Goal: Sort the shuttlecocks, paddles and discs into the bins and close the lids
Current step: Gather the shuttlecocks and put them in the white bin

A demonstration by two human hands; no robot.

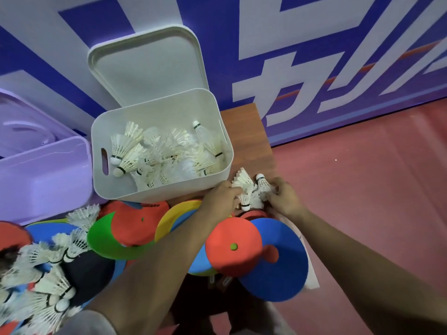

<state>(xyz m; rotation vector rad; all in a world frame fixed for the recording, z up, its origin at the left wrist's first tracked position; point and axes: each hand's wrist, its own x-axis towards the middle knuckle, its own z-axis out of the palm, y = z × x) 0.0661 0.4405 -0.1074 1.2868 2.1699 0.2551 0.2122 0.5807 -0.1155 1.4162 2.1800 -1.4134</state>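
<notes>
White feathered shuttlecocks [249, 192] are bunched between both hands. The left hand [221, 197] curls its fingers round the skirt of one, whose cork end points back toward the person. The right hand [284, 199] pinches another from the opposite side, cork pointing away. Their long axes run roughly away-and-back, not across. The open white bin [169, 192] lies just beyond and to the left of the left fingers, so that hand looks nearer for the drop. The feathers look frayed and light, the cork tips rounded with dark bands.
</notes>
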